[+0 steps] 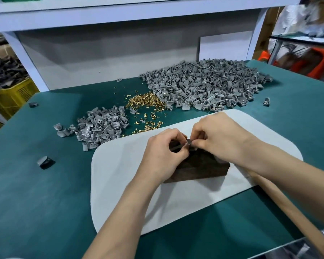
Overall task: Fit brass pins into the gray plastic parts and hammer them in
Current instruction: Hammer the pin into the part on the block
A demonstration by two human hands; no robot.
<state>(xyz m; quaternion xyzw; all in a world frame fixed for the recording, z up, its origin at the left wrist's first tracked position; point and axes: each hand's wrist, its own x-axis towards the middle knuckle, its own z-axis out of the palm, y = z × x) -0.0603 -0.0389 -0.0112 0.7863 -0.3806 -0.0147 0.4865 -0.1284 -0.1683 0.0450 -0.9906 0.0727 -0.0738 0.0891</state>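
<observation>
- Left hand [164, 152]: fingers curled, thumb and fingertips pinching a small gray part [188, 142] over the top of a dark wooden block [200, 166].
- Right hand [219, 135]: fingers curled, fingertips pinching the same gray part from the other side; whether a pin sits between them cannot be made out.
- Wooden block: rests on a white mat [120, 176], partly covered by both hands.
- White mat: lies flat on a green table [45, 202].
- Brass pins [146, 100]: a loose heap just beyond the mat's far edge, with strays scattered toward the mat.
- Small pile of gray parts [101, 126]: left of the pins, touching the mat's far left corner.
- Large pile of gray parts [204, 83]: behind and right of the pins.
- Single gray piece [45, 162]: lies apart on the table, left of the mat.
- Yellow crate [9, 98]: beyond the table's left edge.
</observation>
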